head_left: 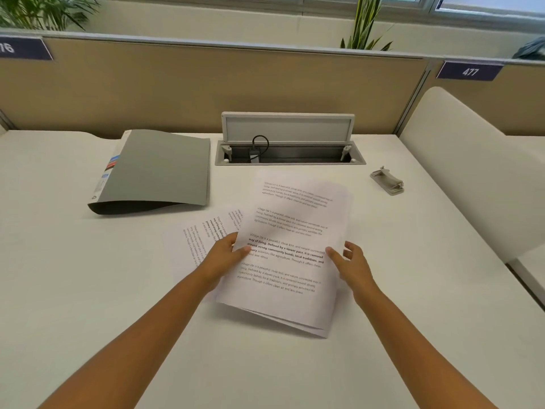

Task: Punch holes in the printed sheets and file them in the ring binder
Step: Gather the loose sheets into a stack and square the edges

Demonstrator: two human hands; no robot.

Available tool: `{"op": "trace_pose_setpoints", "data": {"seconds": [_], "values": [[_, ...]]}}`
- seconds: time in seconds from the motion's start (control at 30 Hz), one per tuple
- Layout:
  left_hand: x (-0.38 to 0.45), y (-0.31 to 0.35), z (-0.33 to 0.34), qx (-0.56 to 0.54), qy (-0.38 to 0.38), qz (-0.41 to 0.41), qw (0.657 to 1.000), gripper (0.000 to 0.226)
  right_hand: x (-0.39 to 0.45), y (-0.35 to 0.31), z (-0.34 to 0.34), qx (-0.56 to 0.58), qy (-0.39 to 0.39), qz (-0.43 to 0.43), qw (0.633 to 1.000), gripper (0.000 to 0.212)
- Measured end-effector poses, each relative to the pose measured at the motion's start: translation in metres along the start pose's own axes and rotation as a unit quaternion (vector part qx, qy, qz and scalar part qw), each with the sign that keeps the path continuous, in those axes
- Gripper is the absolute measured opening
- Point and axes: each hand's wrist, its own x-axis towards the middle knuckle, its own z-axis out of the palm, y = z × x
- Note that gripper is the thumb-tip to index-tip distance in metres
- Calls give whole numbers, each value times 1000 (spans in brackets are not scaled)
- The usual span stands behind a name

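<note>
A small stack of printed sheets [287, 261] lies in the middle of the white desk, its edges fanned at the near corner. My left hand [224, 253] grips the stack's left edge, thumb on top. My right hand [351, 261] rests at the stack's right edge with its fingers apart, thumb touching the paper. Another printed sheet [197, 240] lies turned sideways under my left hand. A grey ring binder [159, 169] lies closed at the back left. A small grey hole punch [387, 181] sits at the back right, away from both hands.
An open cable hatch [290, 154] with a raised lid and a black cable sits in the desk behind the sheets. A beige partition [206, 90] runs along the back. A cream divider panel [472, 160] bounds the desk's right side.
</note>
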Motion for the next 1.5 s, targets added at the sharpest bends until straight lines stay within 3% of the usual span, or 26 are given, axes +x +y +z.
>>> {"op": "trace_pose_setpoints", "data": {"seconds": [0.07,0.2,0.33,0.5,0.6,0.77,0.9,1.03,1.13,1.3,1.37,1.43,1.5], "values": [[-3,5,0,-6,-7,29,1000,23,-1,-9,-2,40,-34,-32,998,45],[-7,24,1,-12,14,93,996,26,-11,-38,-6,92,-1,-155,984,23],[-12,49,5,-37,33,163,985,30,-22,-71,-9,112,26,-267,957,18],[-16,63,14,-21,78,193,978,34,-29,-76,-8,91,2,-329,940,29],[-18,56,17,0,77,197,977,36,-27,-62,-3,85,-9,-318,944,34],[-19,53,20,45,78,187,978,25,-21,-49,-2,68,-4,-298,952,23],[-12,50,13,86,64,170,980,31,-14,-43,-3,40,-1,-287,957,18],[-3,28,-14,177,69,148,971,34,1,-40,-11,52,56,-249,966,14],[2,3,-45,322,77,107,938,43,12,-38,-23,83,82,-205,972,21],[-5,-28,-91,469,-89,19,878,85,27,-23,-42,127,91,-97,983,33],[-7,-36,-102,525,-141,-3,839,108,31,-14,-49,141,96,-64,983,32],[-5,-41,-110,579,-155,-2,800,131,32,-5,-53,149,95,-37,984,32],[-1,-48,-111,609,-140,7,781,139,30,4,-54,154,90,-17,984,30]]}}
